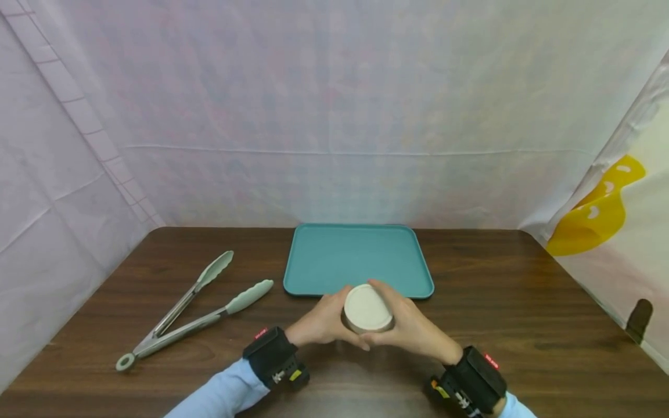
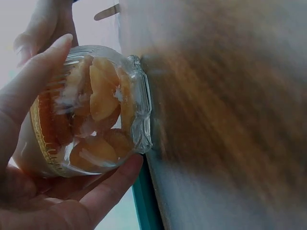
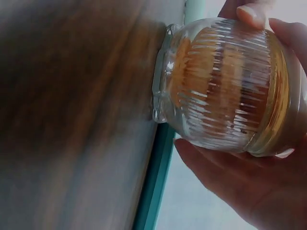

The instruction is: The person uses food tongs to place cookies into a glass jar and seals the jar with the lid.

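A squat, ribbed glass jar point(image 2: 98, 110) with orange-brown pieces inside stands upright, its base at the table surface. Its round whitish lid point(image 1: 367, 309) faces up in the head view, and a gold band point(image 3: 278, 88) runs below the lid. My left hand point(image 1: 326, 320) grips the jar from the left with thumb and fingers curved round it. From the right, my right hand point(image 1: 410, 325) holds it the same way, and the thumbs come close together at the near side. What the pieces are, I cannot tell for certain.
Just behind the jar lies a teal rectangular tray point(image 1: 358, 258) on the dark wooden table point(image 1: 496, 290). Spread tongs point(image 1: 183, 332) with pale green tips lie to the left. Pale cloth point(image 1: 334, 116) hangs behind the table, with a yellow shape point(image 1: 596, 217) at the right.
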Action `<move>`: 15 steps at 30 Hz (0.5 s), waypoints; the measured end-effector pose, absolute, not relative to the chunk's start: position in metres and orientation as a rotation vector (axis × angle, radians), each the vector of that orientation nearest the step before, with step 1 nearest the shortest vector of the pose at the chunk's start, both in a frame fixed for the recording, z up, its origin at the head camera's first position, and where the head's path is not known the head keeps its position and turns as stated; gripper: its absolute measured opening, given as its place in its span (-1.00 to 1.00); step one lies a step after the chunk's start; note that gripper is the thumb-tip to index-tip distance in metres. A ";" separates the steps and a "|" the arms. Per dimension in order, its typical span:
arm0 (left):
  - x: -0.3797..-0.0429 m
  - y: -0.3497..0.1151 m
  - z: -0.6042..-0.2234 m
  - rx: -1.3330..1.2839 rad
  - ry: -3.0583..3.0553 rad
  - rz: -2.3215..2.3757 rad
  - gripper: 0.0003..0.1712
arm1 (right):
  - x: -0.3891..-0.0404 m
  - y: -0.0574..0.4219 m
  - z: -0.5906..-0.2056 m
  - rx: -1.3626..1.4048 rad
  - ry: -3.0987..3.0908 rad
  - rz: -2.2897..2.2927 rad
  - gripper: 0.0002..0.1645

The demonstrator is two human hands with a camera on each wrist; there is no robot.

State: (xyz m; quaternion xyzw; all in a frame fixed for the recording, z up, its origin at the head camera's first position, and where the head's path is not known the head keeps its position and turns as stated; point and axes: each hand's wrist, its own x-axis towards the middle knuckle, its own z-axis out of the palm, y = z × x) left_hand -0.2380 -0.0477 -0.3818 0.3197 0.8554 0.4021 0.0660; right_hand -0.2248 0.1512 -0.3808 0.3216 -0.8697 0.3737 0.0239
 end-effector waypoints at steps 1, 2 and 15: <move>-0.238 -0.048 -0.382 0.969 2.582 1.208 0.00 | -0.225 0.151 -0.381 0.998 -2.693 1.156 0.12; -0.238 -0.048 -0.382 0.966 2.582 1.207 0.00 | -0.224 0.152 -0.382 1.001 -2.695 1.155 0.16; -0.240 -0.052 -0.380 1.010 2.531 1.176 0.05 | -0.226 0.160 -0.385 0.985 -2.736 1.281 0.21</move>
